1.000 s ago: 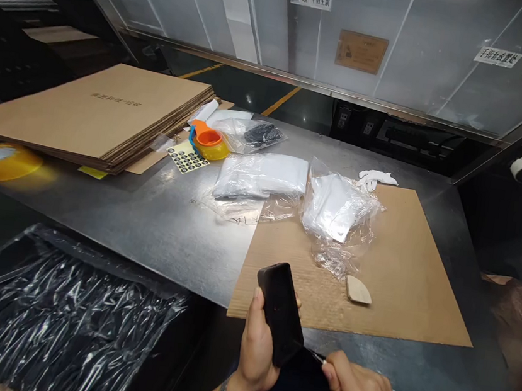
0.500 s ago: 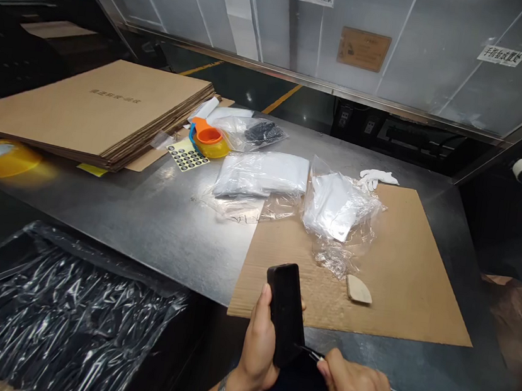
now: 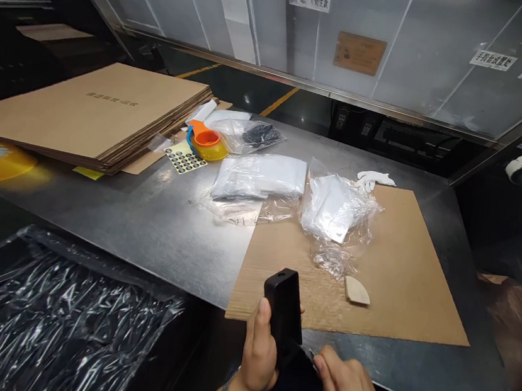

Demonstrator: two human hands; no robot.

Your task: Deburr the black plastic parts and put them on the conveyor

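A: What do the hands hold?

B: We find the left hand (image 3: 259, 349) wrapped around a black case (image 3: 284, 312), held tilted, thumb along its side. The right hand (image 3: 346, 382) is narrow, pinching a slim tool (image 3: 311, 353) near the case's lower end; we cannot tell whether its tip touches.

A: Why so?

B: We judge the left grip steadies the case and leaves its lower end within the right hand's reach.

A: And beyond the hands?

B: We note a cardboard sheet (image 3: 407, 264) on the tabletop (image 3: 165, 234), just ahead of both hands, perhaps laid to protect surfaces. On it, straight ahead of the right hand, lies a beige wedge (image 3: 357, 291). Farther forward we record a clear bag (image 3: 336, 212), well apart from both hands, presumably to leave working room.
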